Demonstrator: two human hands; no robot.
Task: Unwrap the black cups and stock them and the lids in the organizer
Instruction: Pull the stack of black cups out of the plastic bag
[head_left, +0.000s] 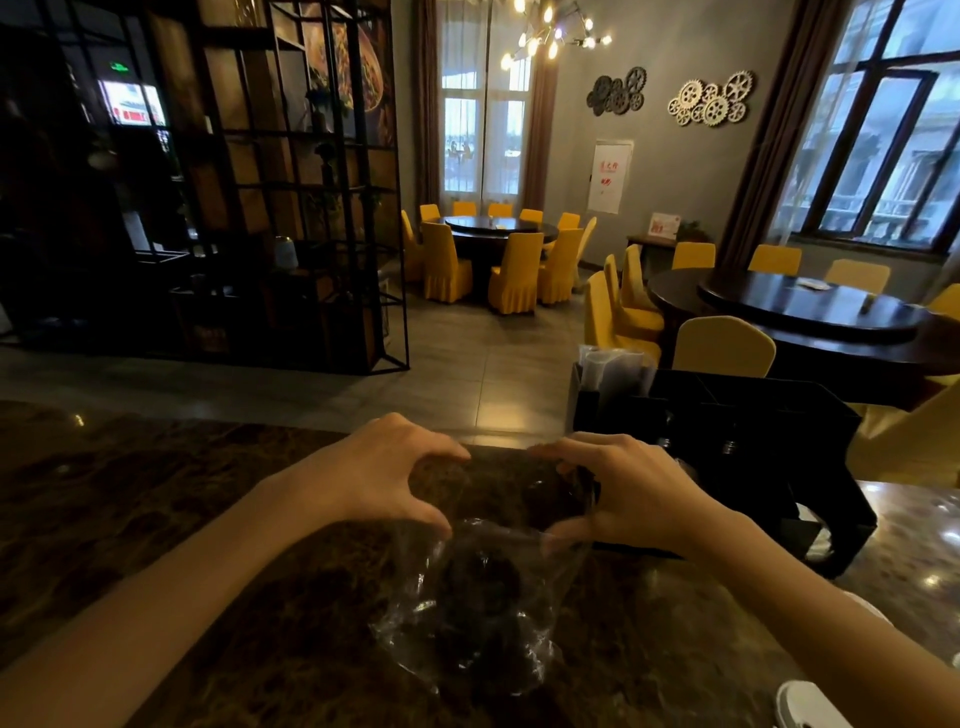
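A clear plastic wrapper (467, 618) with black cups (483, 582) inside lies on the dark marble counter (156, 519) in front of me. My left hand (379, 473) pinches the wrapper's top edge on the left. My right hand (628, 493) grips the same edge on the right, and the opening is stretched between them. The black organizer (753, 431) stands just to the right of my right hand. A wrapped stack in clear plastic (610, 369) pokes out of its far left slot. A white lid (810, 706) shows at the bottom right corner.
The counter's far edge runs just beyond my hands, with tiled floor behind it. Round dark tables with yellow-covered chairs (722, 345) fill the room to the right and back. A tall black metal shelf (234, 208) stands at the left.
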